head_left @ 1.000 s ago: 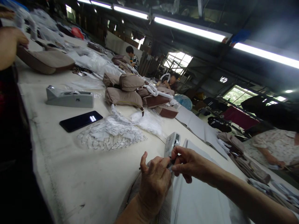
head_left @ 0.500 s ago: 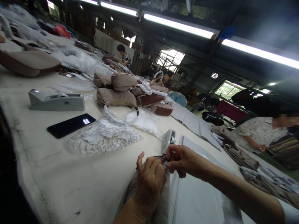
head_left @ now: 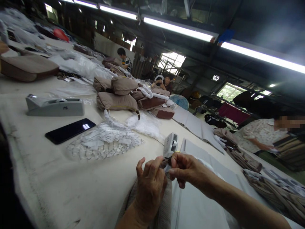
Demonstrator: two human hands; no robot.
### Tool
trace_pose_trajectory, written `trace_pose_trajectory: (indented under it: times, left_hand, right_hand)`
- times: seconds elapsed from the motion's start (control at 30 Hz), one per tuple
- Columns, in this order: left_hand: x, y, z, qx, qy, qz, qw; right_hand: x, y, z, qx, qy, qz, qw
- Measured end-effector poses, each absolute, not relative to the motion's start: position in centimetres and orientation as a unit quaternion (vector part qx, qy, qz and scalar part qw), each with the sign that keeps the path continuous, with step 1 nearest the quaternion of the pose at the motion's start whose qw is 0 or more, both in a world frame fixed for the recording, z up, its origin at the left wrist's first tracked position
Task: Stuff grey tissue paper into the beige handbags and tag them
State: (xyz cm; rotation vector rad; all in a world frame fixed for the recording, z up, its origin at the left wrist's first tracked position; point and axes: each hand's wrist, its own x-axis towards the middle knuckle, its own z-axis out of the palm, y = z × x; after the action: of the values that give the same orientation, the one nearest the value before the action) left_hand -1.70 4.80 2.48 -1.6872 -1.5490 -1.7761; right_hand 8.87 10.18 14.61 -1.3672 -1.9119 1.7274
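A taupe handbag lies at the lower middle of the head view, partly under my hands and cut off by the bottom edge. My left hand is closed on its upper end, with the index finger and thumb side near the dark strap end. Close beside it, my right hand pinches at the same spot, where a small pale strip shows by the thumb tip. A thin gold-coloured line shows above those fingers. Just beyond the hands stands a small grey tape dispenser.
A larger grey tape dispenser, a black phone and a printed plastic bag lie on the white table. Behind are piled handbags. White sheets lie right. Co-workers are farther off.
My left hand's fingers have lifted and straightened slightly at the bag's end. The right hand has turned a little, still pinching. The view has shifted slightly.
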Motion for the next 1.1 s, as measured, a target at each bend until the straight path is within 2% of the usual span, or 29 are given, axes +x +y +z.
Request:
trace_pose_trajectory:
  times: [0.17, 0.8, 0.9, 1.1]
  left_hand:
    - [-1.3, 5.3, 2.0, -0.556, -0.515, -0.632, 0.157]
    - [-1.7, 5.1, 2.0, -0.591, -0.522, -0.608, 0.098]
    - [-1.7, 5.1, 1.9, -0.589, -0.528, -0.606, 0.084]
    - [-1.9, 5.5, 1.7, -0.59, -0.539, -0.598, 0.061]
  right_hand:
    - [8.8, 10.5, 13.5, -0.473, -0.652, 0.584, 0.101]
    - [8.0, 11.8, 13.7, -0.513, -0.675, 0.528, 0.05]
    - [8.4, 11.5, 13.8, -0.517, -0.676, 0.521, 0.06]
    - [9.1, 9.8, 13.4, -0.554, -0.611, 0.548, 0.142]
